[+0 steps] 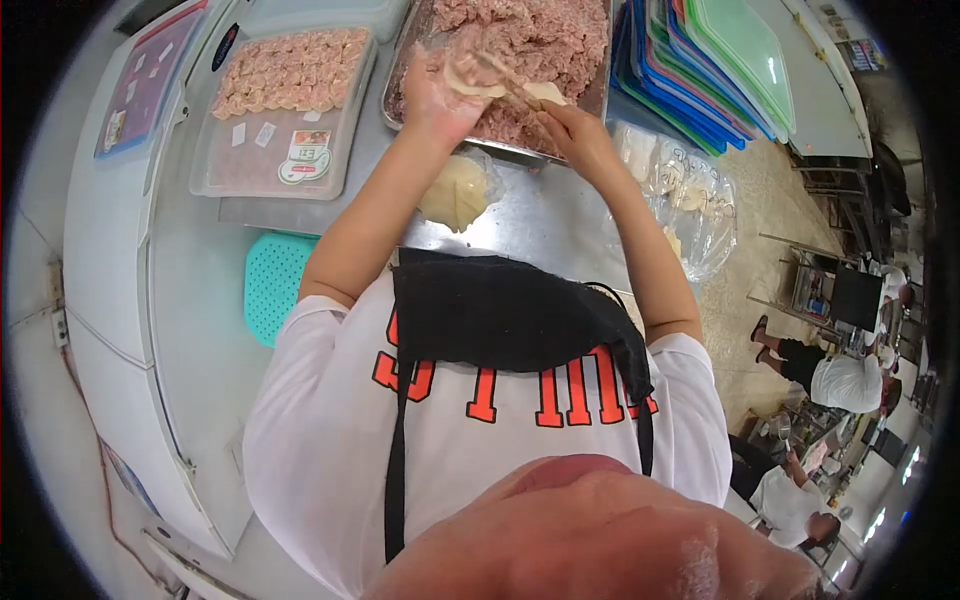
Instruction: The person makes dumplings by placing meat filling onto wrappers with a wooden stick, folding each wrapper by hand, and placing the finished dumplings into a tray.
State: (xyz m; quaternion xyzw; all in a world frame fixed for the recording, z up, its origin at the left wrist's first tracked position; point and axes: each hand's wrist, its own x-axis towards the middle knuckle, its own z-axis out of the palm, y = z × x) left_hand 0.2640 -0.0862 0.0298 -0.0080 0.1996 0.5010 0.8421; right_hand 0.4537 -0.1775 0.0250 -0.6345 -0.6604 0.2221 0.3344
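Observation:
My left hand [437, 105] is cupped over the near left side of the metal tray [396, 98], its fingers around a thin round dough wrapper [464, 84]. In my right hand [574, 132] is a narrow wooden stick [514, 84], its far end over the wrapper. Another pale piece of dough [546, 92] shows right by my right fingertips. Pink ground meat [540, 38] fills the tray beneath both hands. Just below the tray, a stack of dough wrappers in clear plastic [458, 192] sits on the metal table.
On the left, a plastic box [270, 160] holds rows of filled dumplings. Coloured plastic lids or sheets [700, 70] are stacked at right, beside clear bags of pale dough [680, 190]. A turquoise perforated basket [275, 290] is at lower left. Two people [845, 382] stand farther off.

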